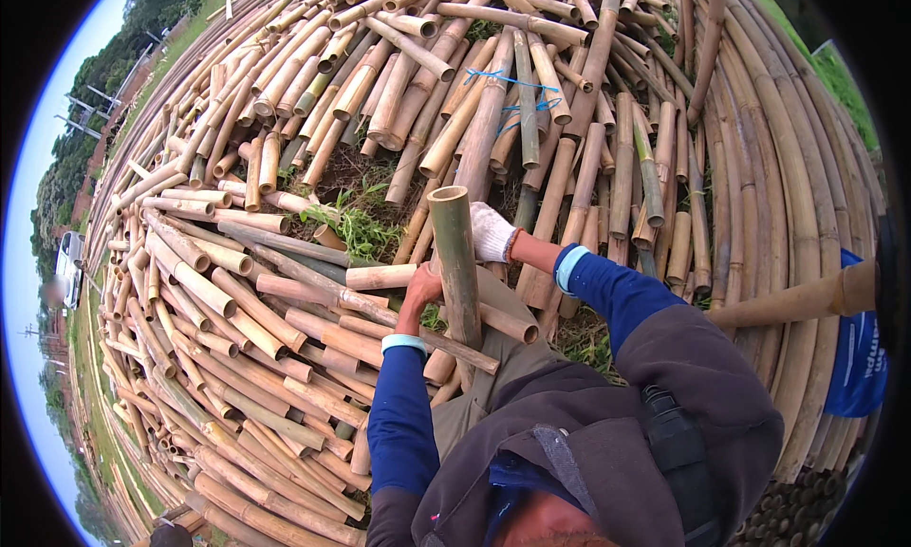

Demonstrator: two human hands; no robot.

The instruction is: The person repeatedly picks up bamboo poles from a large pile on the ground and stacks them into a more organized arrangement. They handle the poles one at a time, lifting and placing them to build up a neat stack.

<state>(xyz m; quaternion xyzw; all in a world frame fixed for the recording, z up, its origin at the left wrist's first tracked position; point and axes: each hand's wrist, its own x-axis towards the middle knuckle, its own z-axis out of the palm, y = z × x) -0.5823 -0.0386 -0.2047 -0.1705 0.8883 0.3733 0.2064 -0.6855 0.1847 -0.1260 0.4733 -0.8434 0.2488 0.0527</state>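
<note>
The open-topped bamboo tube (454, 262) stands nearly upright between the hands, at the middle of the littered ground; its hollow looks empty near the rim. The bare left hand (425, 285) is curled against its left side, the gloved right hand (492, 232) at its right; the tube hides fingertips, so neither grip can be told. Blue plastic (854, 352) is cut off at right, partly behind a thick pole (797, 297). Cut bamboo pieces (218, 291) crowd around.
</note>
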